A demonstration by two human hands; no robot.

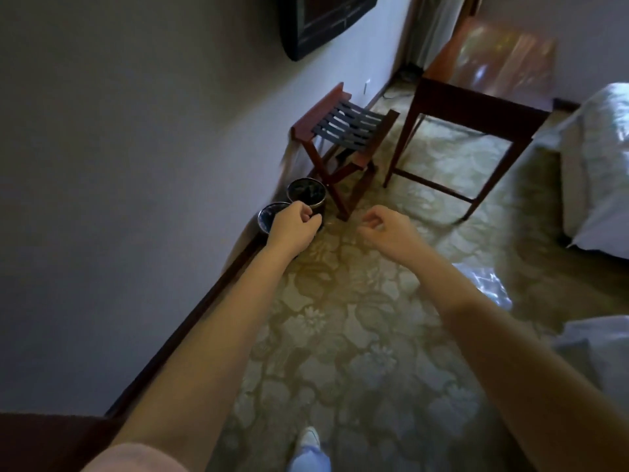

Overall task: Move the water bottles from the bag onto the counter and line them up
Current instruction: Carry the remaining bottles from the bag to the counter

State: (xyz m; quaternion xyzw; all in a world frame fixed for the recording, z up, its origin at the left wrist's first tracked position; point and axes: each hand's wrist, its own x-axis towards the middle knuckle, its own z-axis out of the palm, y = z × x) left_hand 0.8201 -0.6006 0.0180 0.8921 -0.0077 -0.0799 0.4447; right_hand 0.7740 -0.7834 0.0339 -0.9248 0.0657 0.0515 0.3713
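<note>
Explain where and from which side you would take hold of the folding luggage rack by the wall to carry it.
Grip the raised wooden rail of the luggage rack on the wall side, plus the opposite top rail, coming from above. Both bars are rigid and exposed; the dark straps between them would probably sag. Both hands, left and right, look empty.

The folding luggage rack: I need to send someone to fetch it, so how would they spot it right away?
Start at the wall on the left, under the dark framed picture. On the patterned carpet against that wall stands the luggage rack, between two round dark bins and a taller wooden table. Unlike the solid-topped table, it has crossed reddish legs and dark straps across its top.
</note>
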